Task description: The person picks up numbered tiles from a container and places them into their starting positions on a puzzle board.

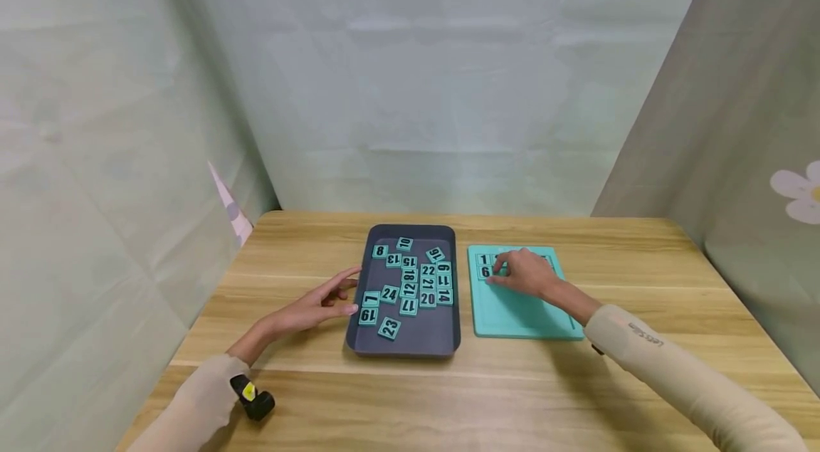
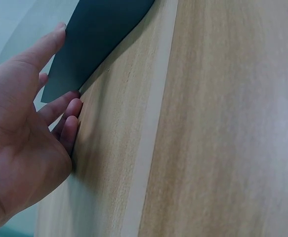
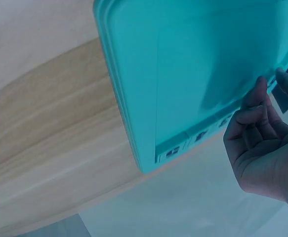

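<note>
A dark grey tray holds several loose turquoise number tiles, among them the 23 tile. My left hand rests at the tray's left side, thumb at the rim and fingers loosely extended; in the left wrist view its fingertips are beside the tray's outer wall. To the right lies a turquoise board with a row of tiles along its far edge, starting with the 1 tile. My right hand reaches over the board, its thumb and index finger pinching the 6 tile just below the 1 tile. The hand hides part of the top row.
Both tray and board lie on a wooden table. A pale cloth hangs behind the table and along its sides. A narrow strip of table separates the tray from the board.
</note>
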The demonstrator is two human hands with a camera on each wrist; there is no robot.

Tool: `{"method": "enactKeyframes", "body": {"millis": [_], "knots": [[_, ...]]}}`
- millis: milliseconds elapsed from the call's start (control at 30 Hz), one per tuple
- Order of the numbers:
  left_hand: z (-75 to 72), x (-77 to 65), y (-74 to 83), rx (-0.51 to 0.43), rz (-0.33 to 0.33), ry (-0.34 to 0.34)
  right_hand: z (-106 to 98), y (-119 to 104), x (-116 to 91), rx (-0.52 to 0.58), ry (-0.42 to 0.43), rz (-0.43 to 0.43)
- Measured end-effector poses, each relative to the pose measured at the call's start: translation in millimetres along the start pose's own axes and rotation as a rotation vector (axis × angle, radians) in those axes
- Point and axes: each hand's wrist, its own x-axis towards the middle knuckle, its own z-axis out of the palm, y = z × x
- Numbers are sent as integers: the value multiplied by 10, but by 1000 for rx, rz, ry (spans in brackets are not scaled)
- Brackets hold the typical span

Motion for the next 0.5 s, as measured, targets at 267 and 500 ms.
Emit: {"method": "enactKeyframes", "body": {"millis": [267,500], "knots": [[13,-3,-24,-9,-21,-1,-145,-62,-7,-3,13,-40],[13,16,-12,5,-11,3,-252,-212,50,16,-13,-37]]}}
